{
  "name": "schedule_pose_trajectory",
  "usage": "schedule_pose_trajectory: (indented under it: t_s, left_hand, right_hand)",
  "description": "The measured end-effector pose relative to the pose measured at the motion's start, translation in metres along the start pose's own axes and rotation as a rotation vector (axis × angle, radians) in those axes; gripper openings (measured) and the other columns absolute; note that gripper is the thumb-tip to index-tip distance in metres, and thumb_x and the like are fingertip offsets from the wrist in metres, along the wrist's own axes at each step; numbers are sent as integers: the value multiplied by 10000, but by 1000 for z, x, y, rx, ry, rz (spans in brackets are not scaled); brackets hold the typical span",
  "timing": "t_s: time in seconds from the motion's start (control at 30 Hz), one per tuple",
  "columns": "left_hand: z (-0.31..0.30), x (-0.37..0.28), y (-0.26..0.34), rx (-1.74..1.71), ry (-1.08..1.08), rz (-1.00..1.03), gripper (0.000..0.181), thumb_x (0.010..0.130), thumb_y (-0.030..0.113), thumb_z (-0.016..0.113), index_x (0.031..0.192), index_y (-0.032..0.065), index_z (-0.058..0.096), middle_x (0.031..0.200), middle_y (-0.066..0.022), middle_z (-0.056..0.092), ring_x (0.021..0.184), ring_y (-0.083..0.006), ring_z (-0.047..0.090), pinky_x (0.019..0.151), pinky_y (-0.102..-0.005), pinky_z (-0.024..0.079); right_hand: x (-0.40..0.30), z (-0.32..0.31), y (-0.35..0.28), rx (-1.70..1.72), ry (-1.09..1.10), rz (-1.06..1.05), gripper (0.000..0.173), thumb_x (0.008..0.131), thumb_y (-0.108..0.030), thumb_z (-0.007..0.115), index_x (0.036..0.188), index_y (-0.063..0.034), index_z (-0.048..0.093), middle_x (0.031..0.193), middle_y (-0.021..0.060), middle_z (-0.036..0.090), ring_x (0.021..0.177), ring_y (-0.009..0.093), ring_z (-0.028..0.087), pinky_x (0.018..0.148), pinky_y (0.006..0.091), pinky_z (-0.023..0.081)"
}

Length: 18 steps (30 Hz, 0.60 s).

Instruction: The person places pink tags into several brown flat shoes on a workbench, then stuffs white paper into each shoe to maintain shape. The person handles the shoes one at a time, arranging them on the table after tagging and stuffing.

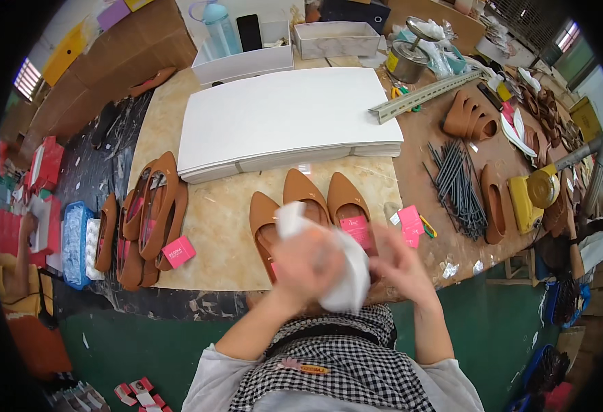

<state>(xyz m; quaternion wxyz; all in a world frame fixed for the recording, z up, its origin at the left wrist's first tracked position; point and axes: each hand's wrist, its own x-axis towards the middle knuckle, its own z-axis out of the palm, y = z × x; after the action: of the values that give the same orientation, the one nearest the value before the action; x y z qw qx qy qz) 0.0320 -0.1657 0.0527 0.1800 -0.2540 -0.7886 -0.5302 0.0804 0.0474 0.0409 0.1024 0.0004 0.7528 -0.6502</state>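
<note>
My left hand (309, 262) grips a crumpled sheet of white paper (350, 291), blurred, in front of my apron. To the right of the paper, my right hand (401, 265) has its fingers apart, and I see nothing held in it. Beyond my hands lie several tan pointed flat shoes: a left one (262, 213), a middle one (301, 188) and a right one (345, 193), their toes facing away from me. A pink tag (355, 230) rests on the right shoe. My hands and the paper hide the heel ends.
Stacked white paper (288, 116) lies behind the shoes, a slotted metal angle bar (427, 95) across its corner. Stacked tan flats (149, 221) stand left. Dark thin rods (456, 188), a yellow tape dispenser (525, 203) and a metal can (407, 62) are right. People sit at both sides.
</note>
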Motion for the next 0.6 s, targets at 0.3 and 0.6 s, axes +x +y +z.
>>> schedule_pose_trajectory:
  t_s: [0.3,0.6]
  left_hand:
    - [42,41,-43,40,-764,-352,406,1024,302,440,1184,-6,652,1141,-189,684,1161,-366,599,1068,-414,414]
    - [84,-63,-2,453,-783,35,690,859,504,645,1155,-119,637,1154,-284,646,1153,-403,591,1100,-468,354]
  right_hand:
    - [30,-47,15,582,492,-47,461,831,-93,691,1263,35,595,1203,98,674,1103,214,650,926,360,534]
    - [103,33,52,-1332,155,-361,389,714,-85,683,1103,-83,686,974,91,563,938,301,604,782,418,493]
